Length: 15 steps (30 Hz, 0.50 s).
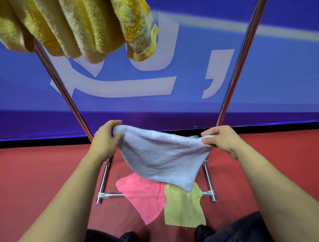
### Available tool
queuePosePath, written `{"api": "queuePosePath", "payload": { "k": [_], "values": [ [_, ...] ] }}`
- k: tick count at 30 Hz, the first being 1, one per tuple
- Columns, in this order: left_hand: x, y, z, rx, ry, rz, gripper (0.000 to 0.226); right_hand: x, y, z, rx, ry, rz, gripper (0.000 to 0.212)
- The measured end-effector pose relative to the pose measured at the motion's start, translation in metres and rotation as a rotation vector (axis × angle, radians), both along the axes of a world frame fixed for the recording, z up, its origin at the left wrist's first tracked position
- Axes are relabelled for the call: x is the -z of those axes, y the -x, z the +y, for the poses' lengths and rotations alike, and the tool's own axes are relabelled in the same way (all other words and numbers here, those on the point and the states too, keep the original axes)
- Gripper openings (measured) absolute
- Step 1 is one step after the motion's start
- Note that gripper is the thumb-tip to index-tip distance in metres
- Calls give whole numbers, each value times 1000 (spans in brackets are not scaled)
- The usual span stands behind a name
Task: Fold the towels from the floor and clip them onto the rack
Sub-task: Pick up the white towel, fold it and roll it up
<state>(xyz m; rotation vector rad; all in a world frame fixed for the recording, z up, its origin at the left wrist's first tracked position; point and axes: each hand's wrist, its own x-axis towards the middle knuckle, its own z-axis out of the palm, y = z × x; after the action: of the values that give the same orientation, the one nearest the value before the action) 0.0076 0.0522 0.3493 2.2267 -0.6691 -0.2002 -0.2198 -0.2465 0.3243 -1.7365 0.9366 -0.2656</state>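
The left hand and the right hand each pinch an upper corner of a pale lavender towel, holding it spread in the air above the red floor. Beneath it, a pink towel and a yellow-green towel lie on the floor across the base bar of the metal rack. Yellow towels hang at the top of the view.

A towel hung between the left hand and right hand, each gripping an upper corner, above the floor. Below it two further towels lay on the floor side by side and touching: one at left, one at right, both across the near base bar of the rack. Folded towels hung overhead at upper left. A banner stood behind the rack.
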Motion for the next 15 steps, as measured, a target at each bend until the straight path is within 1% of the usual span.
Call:
{"api": "queuePosePath", "payload": {
  "k": [1, 2, 5, 8, 11, 13, 15],
  "values": [
    [2, -1, 1, 6, -65, -32, 41, 1, 0, -1, 5, 34, 21, 12],
    [4, -2, 2, 15, -120, -47, 36, 3, 0, -3, 5, 66, 50, 10],
    [11, -2, 3, 32, -203, -14, 21, 8, 1, -10, -1, 175, 181, 15],
    [16, -5, 5, 20, -182, 30, 14, 8, 3, -10, 2, 242, 255, 16],
    [19, -8, 7, 3, -77, 127, 11, 7, 3, -9, -25, 307, 296, 17],
    [20, -8, 7, -6, 14, 218, 12, 11, 2, -10, -9, 224, 245, 21],
    [19, -5, 6, -34, 92, 284, 15, 13, 2, -9, 61, 41, 134, 27]
  ]
}}
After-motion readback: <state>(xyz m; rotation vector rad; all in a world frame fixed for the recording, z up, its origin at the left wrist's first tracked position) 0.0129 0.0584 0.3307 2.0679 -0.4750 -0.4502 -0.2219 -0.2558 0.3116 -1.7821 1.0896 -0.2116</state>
